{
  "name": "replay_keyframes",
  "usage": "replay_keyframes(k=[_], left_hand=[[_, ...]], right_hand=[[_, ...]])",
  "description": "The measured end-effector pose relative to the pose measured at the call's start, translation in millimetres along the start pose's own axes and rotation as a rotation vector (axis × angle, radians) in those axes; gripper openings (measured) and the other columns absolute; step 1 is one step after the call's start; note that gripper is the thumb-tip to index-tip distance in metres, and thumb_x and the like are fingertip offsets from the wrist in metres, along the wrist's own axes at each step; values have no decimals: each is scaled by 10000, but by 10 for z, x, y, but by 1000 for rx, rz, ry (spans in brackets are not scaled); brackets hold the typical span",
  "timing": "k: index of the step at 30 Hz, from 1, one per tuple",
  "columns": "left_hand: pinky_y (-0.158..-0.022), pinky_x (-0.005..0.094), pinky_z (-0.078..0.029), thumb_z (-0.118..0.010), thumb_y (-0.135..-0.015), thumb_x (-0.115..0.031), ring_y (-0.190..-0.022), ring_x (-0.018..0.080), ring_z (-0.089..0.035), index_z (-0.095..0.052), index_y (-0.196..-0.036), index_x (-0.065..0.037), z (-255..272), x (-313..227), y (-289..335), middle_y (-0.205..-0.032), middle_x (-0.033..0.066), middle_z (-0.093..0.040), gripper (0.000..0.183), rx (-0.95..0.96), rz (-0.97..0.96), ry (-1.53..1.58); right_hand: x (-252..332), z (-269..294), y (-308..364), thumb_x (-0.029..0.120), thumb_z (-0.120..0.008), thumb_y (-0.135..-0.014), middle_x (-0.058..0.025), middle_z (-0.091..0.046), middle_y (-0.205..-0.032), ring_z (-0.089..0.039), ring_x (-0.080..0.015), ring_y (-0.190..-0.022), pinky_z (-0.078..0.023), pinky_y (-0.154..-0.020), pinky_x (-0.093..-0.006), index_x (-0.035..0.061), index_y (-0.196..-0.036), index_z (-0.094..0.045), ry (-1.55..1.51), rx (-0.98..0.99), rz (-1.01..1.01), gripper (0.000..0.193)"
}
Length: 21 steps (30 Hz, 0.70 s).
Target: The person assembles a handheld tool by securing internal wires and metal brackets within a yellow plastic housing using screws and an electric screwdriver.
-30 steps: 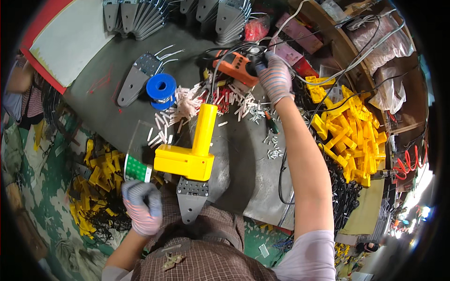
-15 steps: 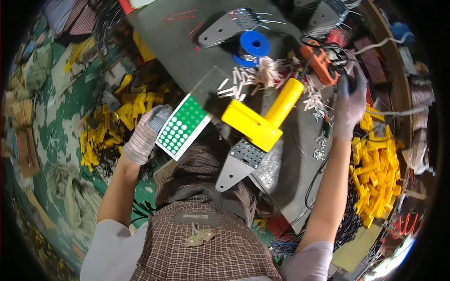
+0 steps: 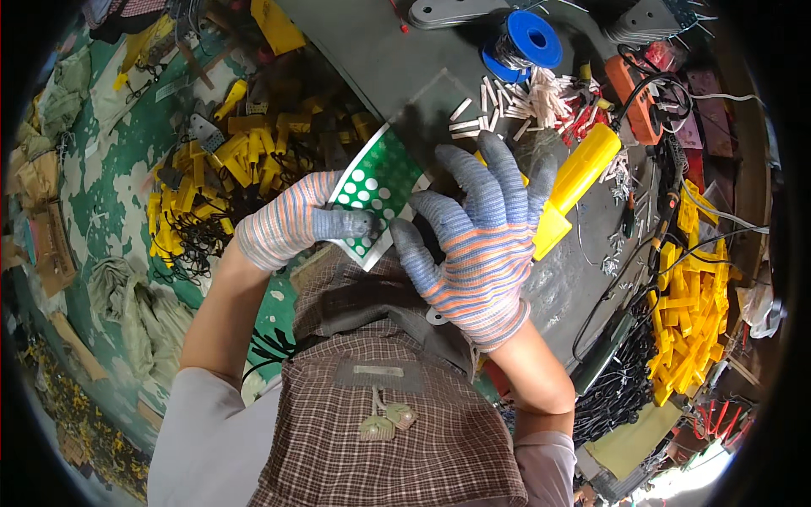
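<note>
A green sheet of white round stickers [image 3: 378, 182] is pinched in my left hand [image 3: 296, 220], its thumb lying across the lower dots. A see-through part of the sheet reaches over the table. My right hand [image 3: 481, 237], in the same striped knit glove, spreads its fingers just right of the sheet. Its thumb and forefinger are near the sheet's edge; whether they touch it, I cannot tell. Beneath that hand lies a yellow plastic housing with a round handle [image 3: 583, 169], largely covered. The perforated metal plate [image 3: 435, 318] beside it is almost wholly hidden.
On the grey table [image 3: 363, 51] stand a blue spool [image 3: 534, 40], a pile of white sleeves [image 3: 541, 97] and an orange power strip [image 3: 634, 101] with cords. Yellow housings [image 3: 688, 296] are heaped at right; more yellow parts [image 3: 245, 152] with black cords lie at left.
My right hand has come from the power strip at the far right to the sheet, covering much of the yellow housing. The left hand and sheet have shifted slightly right; its thumb now shows on the dots.
</note>
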<state>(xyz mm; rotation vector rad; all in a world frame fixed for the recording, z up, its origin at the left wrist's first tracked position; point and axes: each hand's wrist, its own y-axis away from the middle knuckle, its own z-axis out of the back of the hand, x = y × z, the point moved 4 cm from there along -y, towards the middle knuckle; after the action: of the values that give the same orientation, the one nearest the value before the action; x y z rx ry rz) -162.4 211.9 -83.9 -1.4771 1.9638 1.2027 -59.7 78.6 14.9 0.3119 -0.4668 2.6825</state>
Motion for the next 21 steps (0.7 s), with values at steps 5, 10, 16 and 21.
replay_keyframes(k=[5, 10, 16, 21], left_hand=[[-818, 267, -487, -739, -826, -237, -902, 106, -595, -590, -1206, -16, -103, -59, -40, -1030, 24, -658, 465, -41, -132, -55], [-775, 275, -488, -687, -840, -147, -837, 89, -567, -599, -1155, -25, -78, -93, -49, -945, 20, -647, 348, -96, -193, -259], [-788, 276, -492, -714, -828, -195, -851, 94, -582, -601, -1132, -10, -103, -153, -29, -957, 23, -654, 373, -133, -184, -323], [-792, 276, -486, -701, -824, -165, -853, 96, -583, -612, -1106, -10, -66, -64, -3, -958, 24, -659, 334, -189, -124, -323]], right_hand=[[14, -64, -23, 291, -732, -637, -78, -578, -1178, -460, -356, -1232, -179, -1051, -692, 124, -800, -643, 28, -18, -37, 250], [12, -96, -26, 270, -735, -619, -67, -587, -1166, -474, -353, -1220, -196, -1045, -692, 130, -778, -647, 42, -29, -23, 230], [29, -91, -38, 251, -730, -605, -65, -591, -1154, -479, -355, -1210, -201, -1044, -691, 145, -770, -641, 35, -23, -15, 215], [29, -112, -77, 239, -725, -596, -66, -591, -1146, -481, -352, -1206, -213, -1044, -678, 127, -788, -603, 34, -38, -33, 253]])
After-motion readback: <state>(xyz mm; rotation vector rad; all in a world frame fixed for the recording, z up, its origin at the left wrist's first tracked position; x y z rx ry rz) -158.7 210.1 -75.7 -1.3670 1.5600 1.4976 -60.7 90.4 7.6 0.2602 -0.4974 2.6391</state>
